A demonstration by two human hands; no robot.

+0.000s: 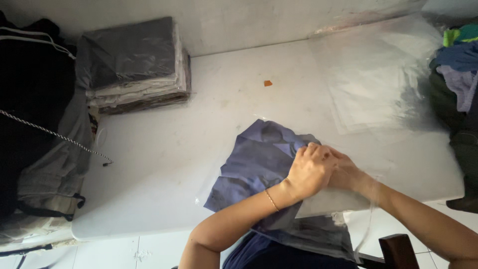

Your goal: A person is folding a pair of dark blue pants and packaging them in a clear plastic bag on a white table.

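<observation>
A folded blue-purple garment (259, 159) lies on the white table (164, 154) inside a clear plastic bag (328, 199). My left hand (309, 169) is closed on the bag and garment at its right end. My right hand (348, 172) sits right behind it, mostly covered by the left hand and partly inside the bag's mouth, gripping the plastic. A thin bracelet circles my left wrist.
A stack of bagged folded clothes (134, 65) stands at the back left. Loose clear bags (378, 79) lie at the back right. Piled clothes (458, 65) sit at the right edge, dark garments with cords (35, 124) at the left. A small orange scrap (268, 83) lies mid-table.
</observation>
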